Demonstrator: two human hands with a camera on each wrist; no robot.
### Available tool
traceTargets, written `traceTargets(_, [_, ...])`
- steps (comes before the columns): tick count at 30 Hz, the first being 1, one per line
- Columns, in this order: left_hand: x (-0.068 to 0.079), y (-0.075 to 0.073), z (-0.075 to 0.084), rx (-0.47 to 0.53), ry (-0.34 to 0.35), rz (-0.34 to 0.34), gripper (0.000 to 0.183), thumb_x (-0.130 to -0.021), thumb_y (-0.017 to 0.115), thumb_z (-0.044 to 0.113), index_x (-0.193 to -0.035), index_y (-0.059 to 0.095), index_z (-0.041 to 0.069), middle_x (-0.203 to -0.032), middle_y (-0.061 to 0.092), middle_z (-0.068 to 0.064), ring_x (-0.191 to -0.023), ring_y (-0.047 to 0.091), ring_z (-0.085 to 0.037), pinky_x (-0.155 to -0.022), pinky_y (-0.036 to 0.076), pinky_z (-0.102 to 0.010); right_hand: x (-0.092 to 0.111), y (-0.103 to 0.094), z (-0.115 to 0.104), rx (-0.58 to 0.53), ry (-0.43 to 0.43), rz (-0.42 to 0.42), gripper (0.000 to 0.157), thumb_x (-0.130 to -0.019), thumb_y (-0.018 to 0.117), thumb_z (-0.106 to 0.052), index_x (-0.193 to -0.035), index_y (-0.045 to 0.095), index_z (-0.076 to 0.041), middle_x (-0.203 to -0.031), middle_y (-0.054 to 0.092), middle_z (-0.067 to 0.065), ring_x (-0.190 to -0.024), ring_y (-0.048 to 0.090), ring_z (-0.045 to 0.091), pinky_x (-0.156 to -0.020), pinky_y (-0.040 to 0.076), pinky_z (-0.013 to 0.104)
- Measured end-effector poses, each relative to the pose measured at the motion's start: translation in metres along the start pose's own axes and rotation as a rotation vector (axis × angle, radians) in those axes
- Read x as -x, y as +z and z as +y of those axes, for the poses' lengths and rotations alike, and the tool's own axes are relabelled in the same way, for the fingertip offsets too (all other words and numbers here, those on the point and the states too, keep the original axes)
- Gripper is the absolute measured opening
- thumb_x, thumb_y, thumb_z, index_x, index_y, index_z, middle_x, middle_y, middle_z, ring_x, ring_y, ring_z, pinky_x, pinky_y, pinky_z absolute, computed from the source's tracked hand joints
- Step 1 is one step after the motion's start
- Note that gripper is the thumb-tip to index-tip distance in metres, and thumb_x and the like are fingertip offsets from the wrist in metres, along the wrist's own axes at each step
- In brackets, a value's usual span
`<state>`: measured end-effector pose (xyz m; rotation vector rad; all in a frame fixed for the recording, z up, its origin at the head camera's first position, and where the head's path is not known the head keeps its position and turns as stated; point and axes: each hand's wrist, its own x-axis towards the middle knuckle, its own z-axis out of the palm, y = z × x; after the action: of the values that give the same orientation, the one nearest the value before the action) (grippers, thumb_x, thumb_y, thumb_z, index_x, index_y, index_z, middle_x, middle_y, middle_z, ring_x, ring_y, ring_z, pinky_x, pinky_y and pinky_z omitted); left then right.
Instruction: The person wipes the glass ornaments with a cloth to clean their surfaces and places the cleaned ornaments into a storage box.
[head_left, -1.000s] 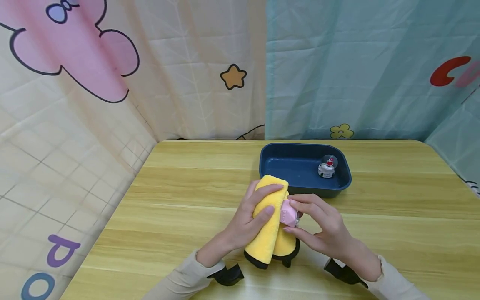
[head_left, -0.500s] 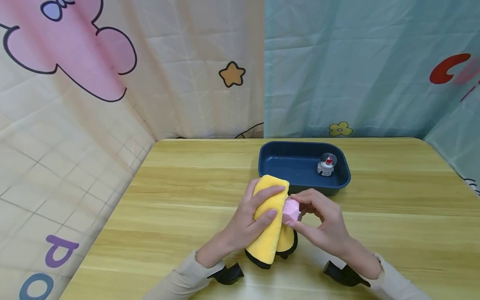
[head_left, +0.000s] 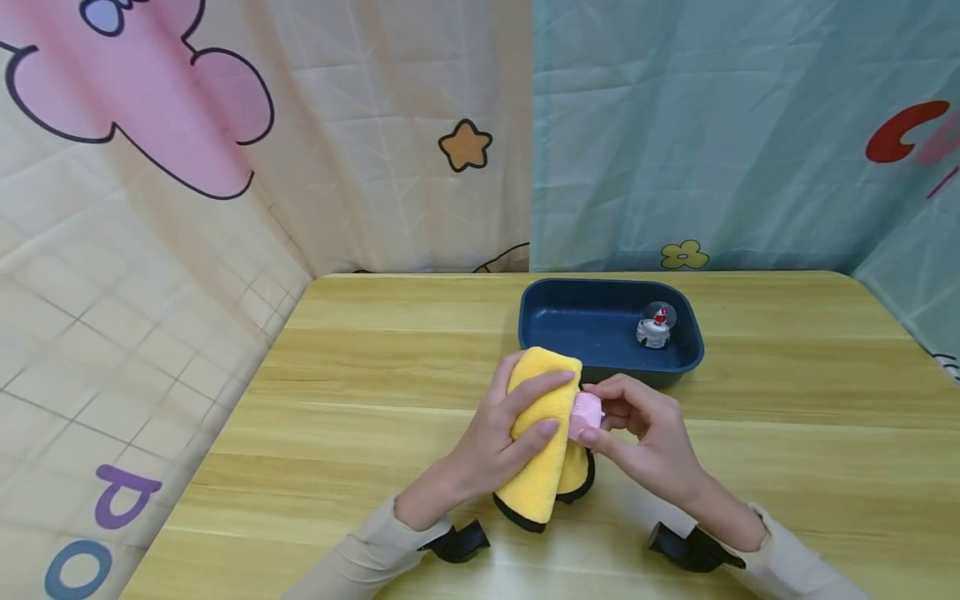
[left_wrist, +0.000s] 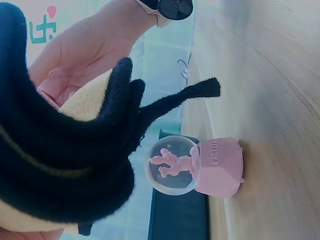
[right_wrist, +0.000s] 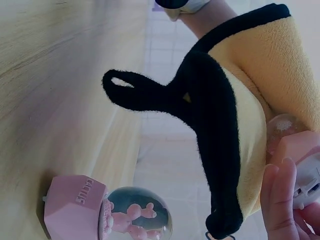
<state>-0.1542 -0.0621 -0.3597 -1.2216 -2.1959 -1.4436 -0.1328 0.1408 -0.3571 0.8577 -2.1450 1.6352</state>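
Note:
My left hand (head_left: 487, 433) grips a folded yellow towel (head_left: 536, 475) with black edging and a hanging loop. Tucked into the towel's fold is the clear dome of a pink snow globe (right_wrist: 295, 146); its faceted base (head_left: 586, 414) sticks out to the right. The right hand (head_left: 660, 437) pinches that base between thumb and fingers, its grey underside facing my palm. A second pink snow globe (left_wrist: 220, 167), with a pink figure in its dome, stands upright on the table in both wrist views. In the head view it cannot be made out.
Behind the hands stands a dark blue tray (head_left: 577, 325). In its right end sits a snow globe (head_left: 654, 332) with a white base and a red figure. Wood-grain table (head_left: 337, 375) lies all around, with printed curtains (head_left: 405, 167) along its back and sides.
The pink snow globe has turned in my right fingers, and its lettered face has rotated away. Both hands have shifted slightly up and to the right, the left still gripping the towel.

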Motion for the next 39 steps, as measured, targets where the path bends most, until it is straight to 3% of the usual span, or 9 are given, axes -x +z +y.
traceTargets(5, [-0.0005, 0.0001, -0.0013, 0.022, -0.017, -0.002, 0.039, -0.098, 0.042, 0.040, -0.132, 0.045, 0.022, -0.135, 0.034, -0.013, -0.113, 0.042, -0.023, -0.081, 0.046, -0.026, -0.0001, 0.0010, 0.0008, 0.006, 0.025, -0.003, 0.036, -0.069, 0.070, 0.017, -0.102, 0.058, 0.006, -0.099, 0.060, -0.012, -0.076, 0.063, 0.002, -0.065, 0.056, 0.018])
traceTargets(21, [0.0003, -0.0011, -0.0004, 0.087, -0.069, -0.001, 0.035, -0.098, 0.045, 0.033, -0.131, 0.047, 0.020, -0.134, 0.035, -0.011, -0.114, 0.044, -0.023, -0.085, 0.045, -0.028, 0.0004, 0.0034, -0.0012, 0.042, -0.008, -0.004, 0.043, -0.066, 0.073, 0.017, -0.103, 0.057, 0.005, -0.101, 0.057, -0.009, -0.077, 0.060, 0.001, -0.066, 0.054, 0.015])
traceTargets(28, [0.0006, -0.0018, 0.0007, 0.100, -0.071, 0.009, 0.035, -0.098, 0.045, 0.031, -0.131, 0.048, 0.019, -0.135, 0.035, -0.011, -0.114, 0.045, -0.023, -0.085, 0.045, -0.028, -0.0003, 0.0048, 0.0006, 0.024, -0.146, 0.012, 0.045, -0.064, 0.075, 0.014, -0.105, 0.058, 0.007, -0.098, 0.059, 0.005, -0.080, 0.059, 0.002, -0.069, 0.053, 0.013])
traceTargets(33, [0.0001, -0.0022, 0.0002, 0.102, -0.067, 0.008, 0.035, -0.098, 0.043, 0.033, -0.130, 0.047, 0.019, -0.134, 0.036, -0.011, -0.113, 0.046, -0.023, -0.084, 0.046, -0.028, -0.0014, 0.0050, 0.0031, 0.081, -0.251, 0.027, 0.042, -0.072, 0.078, -0.003, -0.107, 0.059, 0.006, -0.100, 0.060, 0.012, -0.084, 0.057, 0.004, -0.071, 0.052, 0.011])
traceTargets(39, [0.0001, -0.0027, 0.0000, 0.107, -0.067, 0.007, 0.036, -0.098, 0.042, 0.034, -0.130, 0.047, 0.019, -0.134, 0.036, -0.011, -0.111, 0.046, -0.022, -0.083, 0.046, -0.027, -0.0014, 0.0060, 0.0068, 0.153, -0.351, 0.044, 0.045, -0.082, 0.071, -0.027, -0.106, 0.059, 0.010, -0.101, 0.060, 0.016, -0.088, 0.056, 0.004, -0.074, 0.050, 0.009])
